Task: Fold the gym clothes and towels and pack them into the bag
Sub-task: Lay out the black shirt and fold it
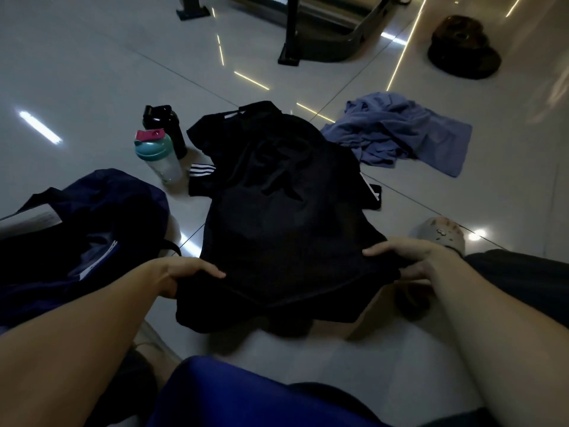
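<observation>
A black shirt (277, 217) lies spread on the tiled floor in front of me, its near hem lifted. My left hand (187, 274) grips the hem's left corner, thumb on top. My right hand (406, 255) grips the right corner the same way. Under the shirt's far part peeks a black garment with white stripes (201, 174). A crumpled blue-purple towel (397, 131) lies on the floor at the right, beyond the shirt. The dark navy bag (92, 229) sits open at my left.
Two bottles stand left of the shirt: a clear one with a teal and pink lid (157, 157) and a black one (166, 127). A dark bundle (462, 47) lies far right. A black machine base (323, 29) stands at the back. My foot in a sandal (443, 234) rests at right.
</observation>
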### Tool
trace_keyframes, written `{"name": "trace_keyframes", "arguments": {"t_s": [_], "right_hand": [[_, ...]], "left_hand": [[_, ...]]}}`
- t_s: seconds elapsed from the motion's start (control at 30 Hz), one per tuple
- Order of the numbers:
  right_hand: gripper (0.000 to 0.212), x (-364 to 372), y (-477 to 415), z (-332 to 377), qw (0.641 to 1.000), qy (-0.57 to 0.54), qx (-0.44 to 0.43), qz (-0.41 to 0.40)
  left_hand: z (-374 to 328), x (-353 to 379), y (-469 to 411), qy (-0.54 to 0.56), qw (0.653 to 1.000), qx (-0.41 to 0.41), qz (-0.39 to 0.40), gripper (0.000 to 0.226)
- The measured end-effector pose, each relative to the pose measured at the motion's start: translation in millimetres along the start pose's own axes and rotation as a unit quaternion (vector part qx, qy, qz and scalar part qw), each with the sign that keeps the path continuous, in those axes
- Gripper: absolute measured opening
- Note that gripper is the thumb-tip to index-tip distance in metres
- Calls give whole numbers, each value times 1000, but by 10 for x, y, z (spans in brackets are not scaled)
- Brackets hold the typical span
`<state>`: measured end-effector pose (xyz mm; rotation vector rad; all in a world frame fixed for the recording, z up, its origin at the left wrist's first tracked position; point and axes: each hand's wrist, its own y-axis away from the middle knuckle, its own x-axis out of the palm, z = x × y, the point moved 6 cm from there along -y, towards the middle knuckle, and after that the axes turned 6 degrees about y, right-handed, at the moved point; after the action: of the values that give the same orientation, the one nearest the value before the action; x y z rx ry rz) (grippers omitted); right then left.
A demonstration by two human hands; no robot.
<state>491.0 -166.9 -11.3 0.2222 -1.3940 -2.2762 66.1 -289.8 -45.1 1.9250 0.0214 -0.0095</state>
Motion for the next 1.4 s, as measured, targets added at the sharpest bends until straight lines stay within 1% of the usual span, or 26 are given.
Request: {"name": "trace_keyframes", "arguments": {"t_s": [0.03, 0.07, 0.1, 0.13, 0.17, 0.23, 0.27, 0.33, 0.43, 0.47, 0.5, 0.53, 0.57, 0.6, 0.63, 0.7, 0.77, 0.83, 0.93, 1.03, 1.13, 1.2, 1.23, 1.3, 1.37, 1.4], "right_hand": [[73, 12, 50, -8, 1000, 2, 10, 2], [64, 20, 80, -1, 1000, -4, 14, 5], [47, 36, 114, 12, 1000, -9, 14, 1], [33, 24, 134, 20, 1000, -10, 14, -18], [27, 11, 166, 25, 999, -1, 14, -40], [27, -72, 171, 12, 994, 46, 34, -90], [25, -105, 184, -13, 988, 92, 54, -112], [17, -140, 235, -73, 960, 210, 105, -150], [30, -72, 359, -130, 896, 375, 169, -168], [32, -24, 354, -132, 874, 422, 179, -159], [30, 25, 356, -158, 854, 461, 187, -153], [26, 48, 333, -170, 841, 482, 190, -159], [26, 54, 280, -166, 835, 487, 185, -175], [32, 60, 217, -147, 833, 489, 180, -186], [35, 75, 158, -107, 827, 498, 167, -199], [25, 125, 32, 42, 808, 528, 141, -217], [22, 162, -134, 256, 806, 531, 81, -250], [13, 116, -373, 410, 798, 536, 26, -274], [11, 62, -642, 548, 808, 516, -19, -285], [14, 76, -830, 837, 815, 501, -68, -283], [23, 18, -1138, 1334, 793, 516, -144, -290], [29, -66, -1339, 1702, 771, 531, -177, -304], [34, -124, -1432, 1885, 758, 542, -183, -313], [40, -291, -1628, 2217, 740, 552, -182, -339], [50, -491, -1821, 2461, 745, 535, -169, -362], [57, -607, -1918, 2527, 761, 513, -152, -367]], "left_hand": [[-1, -11, 17, 5, 1000, 5, -7, 52], [-6, -42, 12, 10, 1000, 8, -21, 47], [-8, -63, 9, 17, 999, 9, -32, 40], [-7, -69, 24, 19, 999, 11, -39, 32], [7, -105, 9, 24, 998, 11, -48, 28], [56, -124, 13, -14, 998, 3, -61, 38], [92, -137, 5, -42, 997, -9, -68, 43], [176, -127, 15, -120, 988, -36, -90, 34], [336, -102, -81, -216, 966, -96, -105, 20], [386, -99, -103, -251, 955, -118, -107, 20], [441, -116, -129, -282, 943, -139, -112, 25], [463, -123, -152, -314, 930, -149, -118, 37], [449, -138, -194, -340, 921, -139, -130, 50], [382, -144, -212, -364, 913, -109, -150, 58], [259, -128, -201, -376, 907, -63, -178, 58], [-13, -81, -206, -359, 908, 23, -215, 37], [-241, 11, -214, -337, 914, 59, -217, 22], [-435, 115, -239, -333, 916, 82, -209, 17], [-730, 237, -353, -339, 910, 108, -211, 18], [-1177, 241, -547, -367, 886, 165, -231, 20], [-1743, 136, -693, -392, 852, 222, -267, 24], [-2147, 39, -808, -398, 827, 265, -295, 24], [-2346, -26, -885, -397, 816, 283, -309, 26], [-2697, -175, -1060, -391, 799, 298, -345, 45], [-2935, -310, -1265, -361, 802, 303, -367, 66], [-3006, -336, -1354, -337, 816, 303, -359, 74]]}}
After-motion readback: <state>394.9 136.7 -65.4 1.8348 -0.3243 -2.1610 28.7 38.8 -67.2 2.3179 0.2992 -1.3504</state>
